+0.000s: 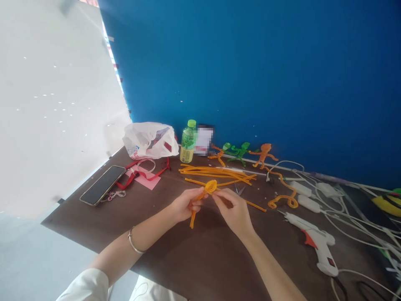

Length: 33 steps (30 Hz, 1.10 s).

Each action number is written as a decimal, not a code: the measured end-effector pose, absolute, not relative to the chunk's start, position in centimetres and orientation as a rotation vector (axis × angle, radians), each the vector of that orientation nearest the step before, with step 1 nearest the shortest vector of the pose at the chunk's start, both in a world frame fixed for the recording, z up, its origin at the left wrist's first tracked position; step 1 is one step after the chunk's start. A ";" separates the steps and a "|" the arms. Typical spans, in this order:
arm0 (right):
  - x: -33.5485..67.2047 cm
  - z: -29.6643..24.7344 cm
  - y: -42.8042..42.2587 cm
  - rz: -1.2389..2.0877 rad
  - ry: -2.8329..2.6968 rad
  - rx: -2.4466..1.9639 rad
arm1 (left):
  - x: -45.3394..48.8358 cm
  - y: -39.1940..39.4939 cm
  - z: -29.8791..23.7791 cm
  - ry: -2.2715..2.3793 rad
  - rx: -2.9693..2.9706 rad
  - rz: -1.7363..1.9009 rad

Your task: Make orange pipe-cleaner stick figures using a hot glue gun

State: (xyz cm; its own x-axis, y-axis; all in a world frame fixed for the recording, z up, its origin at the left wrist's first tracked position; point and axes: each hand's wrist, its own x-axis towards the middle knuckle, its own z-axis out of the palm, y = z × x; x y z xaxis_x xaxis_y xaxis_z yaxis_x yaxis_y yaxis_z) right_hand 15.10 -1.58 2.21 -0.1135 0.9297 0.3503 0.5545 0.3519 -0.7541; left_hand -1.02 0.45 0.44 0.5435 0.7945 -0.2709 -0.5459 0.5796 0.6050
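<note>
Above the front middle of the table, both hands hold a yellow-orange pipe cleaner figure [211,186] with a round coiled top. My left hand [188,204] pinches it from the left, and a doubled stem sticks out below those fingers. On the other side, the fingertips of my right hand [233,207] close on the coil's right edge. One strand runs out past the right hand. Just behind lies a bundle of loose orange pipe cleaners [216,170]. Scissors [239,189] rest partly hidden behind my right hand.
Bent pipe cleaner figures, one green [241,153] and one orange [265,155], lean at the blue wall. A glue gun [313,238] and white cables lie right. Left are a phone [102,185], plastic bag [150,141] and green-capped bottle [188,143].
</note>
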 end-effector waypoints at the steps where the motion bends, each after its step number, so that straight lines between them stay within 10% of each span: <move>1: 15.1 2.2 -1.6 0.563 -1.799 -1.314 | -1.0 0.4 0.4 0.576 0.517 0.844; 13: 18.2 5.6 0.9 1.162 -2.147 -1.325 | -2.4 0.9 0.8 0.582 1.070 0.710; 33: 15.2 3.7 0.2 0.491 -2.091 -1.361 | -2.6 2.5 -1.1 1.283 1.951 1.204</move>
